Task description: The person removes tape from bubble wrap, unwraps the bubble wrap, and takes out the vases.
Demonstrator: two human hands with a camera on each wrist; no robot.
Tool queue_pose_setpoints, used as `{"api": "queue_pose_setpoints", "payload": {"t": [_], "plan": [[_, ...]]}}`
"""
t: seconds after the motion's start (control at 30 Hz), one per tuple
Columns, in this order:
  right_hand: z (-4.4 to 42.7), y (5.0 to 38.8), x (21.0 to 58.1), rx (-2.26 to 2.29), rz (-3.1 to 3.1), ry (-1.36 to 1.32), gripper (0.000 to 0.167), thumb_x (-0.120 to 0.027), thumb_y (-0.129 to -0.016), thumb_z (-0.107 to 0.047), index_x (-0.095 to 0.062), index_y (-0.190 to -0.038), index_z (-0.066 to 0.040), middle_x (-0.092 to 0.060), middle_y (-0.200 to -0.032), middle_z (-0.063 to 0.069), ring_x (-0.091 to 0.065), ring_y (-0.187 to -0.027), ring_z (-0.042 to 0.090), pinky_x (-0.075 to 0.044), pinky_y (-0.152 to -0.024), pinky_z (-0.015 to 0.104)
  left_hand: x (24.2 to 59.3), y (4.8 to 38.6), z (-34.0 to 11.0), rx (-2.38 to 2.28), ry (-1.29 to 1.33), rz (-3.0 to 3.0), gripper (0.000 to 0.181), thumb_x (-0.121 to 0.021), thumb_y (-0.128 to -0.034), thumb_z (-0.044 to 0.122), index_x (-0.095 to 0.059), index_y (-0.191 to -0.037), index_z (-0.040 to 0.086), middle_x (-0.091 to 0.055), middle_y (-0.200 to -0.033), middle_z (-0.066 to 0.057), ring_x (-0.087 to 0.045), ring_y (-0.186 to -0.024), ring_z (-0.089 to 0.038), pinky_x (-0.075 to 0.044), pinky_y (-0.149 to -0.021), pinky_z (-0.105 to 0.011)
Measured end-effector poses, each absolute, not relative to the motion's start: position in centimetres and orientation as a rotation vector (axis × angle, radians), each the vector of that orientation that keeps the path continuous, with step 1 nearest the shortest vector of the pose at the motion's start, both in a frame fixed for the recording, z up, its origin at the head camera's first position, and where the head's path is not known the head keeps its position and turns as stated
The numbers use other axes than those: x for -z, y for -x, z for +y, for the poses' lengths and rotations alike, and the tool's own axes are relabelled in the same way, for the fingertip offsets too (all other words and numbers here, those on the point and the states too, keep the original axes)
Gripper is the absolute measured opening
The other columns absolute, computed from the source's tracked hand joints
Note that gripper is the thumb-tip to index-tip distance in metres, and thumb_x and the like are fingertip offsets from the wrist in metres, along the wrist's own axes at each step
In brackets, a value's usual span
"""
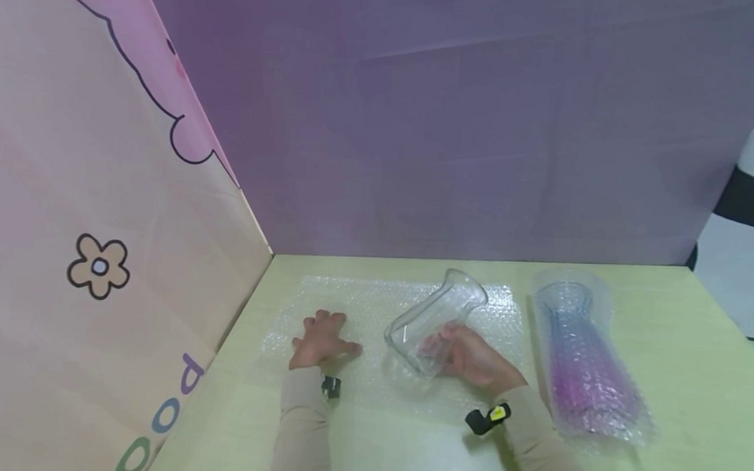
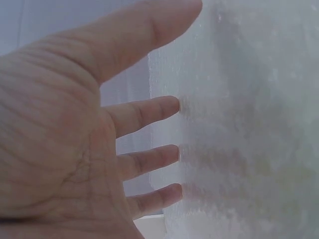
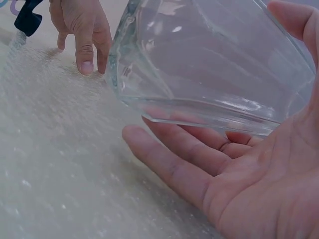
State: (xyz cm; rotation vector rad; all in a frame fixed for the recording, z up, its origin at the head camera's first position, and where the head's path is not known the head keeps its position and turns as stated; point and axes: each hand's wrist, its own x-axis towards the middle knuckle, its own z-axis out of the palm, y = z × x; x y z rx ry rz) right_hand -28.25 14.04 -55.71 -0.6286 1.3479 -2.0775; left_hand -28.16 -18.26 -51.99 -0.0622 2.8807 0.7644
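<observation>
One clear glass vase [image 1: 433, 324], over bubble wrap [image 1: 363, 303] | long axis slanted, mouth pointing away and rightward, base near-left | right hand [image 1: 476, 358] grasping its body | left hand [image 1: 321, 340] (fingers spread) touching the wrap | wrapped blue-pink vase [image 1: 592, 375] at right

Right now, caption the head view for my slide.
Right hand holds a clear vase over bubble wrap the left hand touches, a wrapped vase at right.

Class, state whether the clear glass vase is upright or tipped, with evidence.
Tipped: in the head view, the glass vase slants in the right hand, mouth upper right, base lower left.
</observation>
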Motion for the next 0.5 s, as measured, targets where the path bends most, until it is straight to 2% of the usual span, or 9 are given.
{"api": "queue_pose_setpoints", "payload": {"t": [0.2, 0.5], "plan": [[14.34, 28.19, 55.52, 2.095, 1.360, 0.637, 0.030, -0.034, -0.109, -0.021, -0.062, -0.116, -0.014, -0.072, -0.119, 0.005, -0.070, -0.108, 0.019, -0.057, -0.099, 0.049, 52.16, 28.26, -18.14, -0.761, 0.074, 2.884, 0.084, -0.082, -0.0809, 0.048, -0.050, -0.151, 0.014, -0.040, -0.155, -0.021, -0.033, -0.141, -0.047, -0.023, -0.107, -0.086], [14.60, 28.27, 55.11, 2.134, 1.344, 0.678, 0.030, -0.032, -0.111, -0.021, -0.062, -0.114, -0.020, -0.074, -0.118, -0.003, -0.070, -0.109, 0.014, -0.057, -0.099, 0.040, 52.27, 28.33, -18.11, -0.743, 0.077, 2.890, 0.085, -0.082, -0.0811, 0.050, -0.049, -0.152, 0.014, -0.040, -0.156, -0.022, -0.033, -0.141, -0.047, -0.024, -0.106, -0.086]]}}
